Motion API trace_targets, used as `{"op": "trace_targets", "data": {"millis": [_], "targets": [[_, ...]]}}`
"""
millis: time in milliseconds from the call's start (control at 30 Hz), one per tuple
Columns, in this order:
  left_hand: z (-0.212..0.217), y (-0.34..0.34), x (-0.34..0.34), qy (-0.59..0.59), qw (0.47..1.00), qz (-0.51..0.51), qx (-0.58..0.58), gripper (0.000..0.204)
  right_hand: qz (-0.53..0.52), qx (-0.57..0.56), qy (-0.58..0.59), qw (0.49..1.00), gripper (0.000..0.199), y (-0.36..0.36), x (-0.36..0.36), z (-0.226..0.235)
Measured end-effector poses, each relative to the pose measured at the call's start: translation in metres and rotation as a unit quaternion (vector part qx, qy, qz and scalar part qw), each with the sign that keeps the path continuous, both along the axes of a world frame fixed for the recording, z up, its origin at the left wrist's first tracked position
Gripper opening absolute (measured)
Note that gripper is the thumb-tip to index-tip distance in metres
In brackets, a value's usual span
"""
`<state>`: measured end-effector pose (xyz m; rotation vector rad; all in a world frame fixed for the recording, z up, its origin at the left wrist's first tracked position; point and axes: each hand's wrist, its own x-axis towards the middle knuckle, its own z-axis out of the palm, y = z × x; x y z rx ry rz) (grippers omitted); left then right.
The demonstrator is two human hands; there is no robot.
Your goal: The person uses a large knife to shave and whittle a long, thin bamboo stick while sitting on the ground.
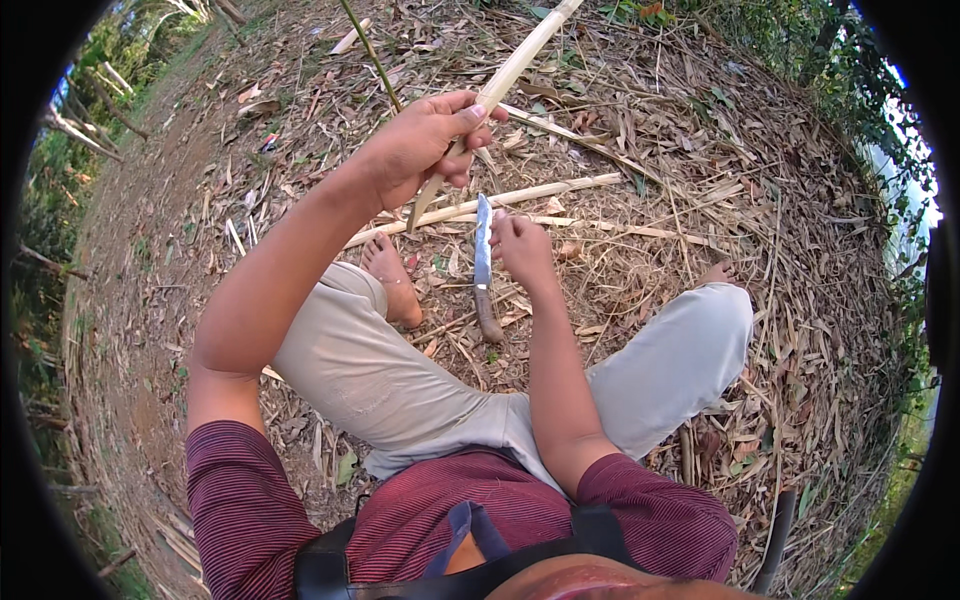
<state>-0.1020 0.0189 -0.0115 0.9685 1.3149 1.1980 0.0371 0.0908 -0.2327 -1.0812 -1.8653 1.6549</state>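
Note:
A long pale split-wood strip (525,55) slants from the upper edge down toward my left foot, its lower end darker. Around its middle, my left hand (440,145) is closed, thumb along the strip. A knife (482,255) with a shiny blade and brown handle points away from me between my legs. Right beside the blade, the curled fingers of my right hand (520,248) are drawn together. Whether they pinch the blade or something small cannot be made out. Another pale strip (560,188) lies on the ground just beyond the knife.
Dry leaves and shavings cover the ground (800,330). A thinner strip (640,231) and a long stalk (590,146) lie beyond my hands. A thin green stem (370,55) rises at the upper left. My bent knees (700,315) flank the work area; bushes border both sides.

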Motion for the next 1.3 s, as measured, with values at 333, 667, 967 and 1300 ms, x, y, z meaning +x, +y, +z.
{"op": "trace_targets", "data": {"millis": [333,667,967,1300], "targets": [[0.004,0.002,-0.003,0.036,0.993,0.114,-0.011,0.037,0.095,0.098,-0.376,0.917,0.071,-0.061,-0.019,-0.153],[0.031,-0.009,0.002,-0.047,0.991,0.097,0.077,0.04,-0.213,-0.094,-0.083,0.969,0.049,-0.015,-0.024,-0.125],[0.044,-0.025,0.02,-0.151,0.978,0.018,0.142,0.04,-0.272,0.208,0.301,0.89,0.026,0.006,0.055,0.128],[0.02,-0.06,0.052,-0.267,0.948,0.057,0.162,0.022,-0.008,0.537,0.256,0.804,0.024,-0.009,0.04,0.268]]}}
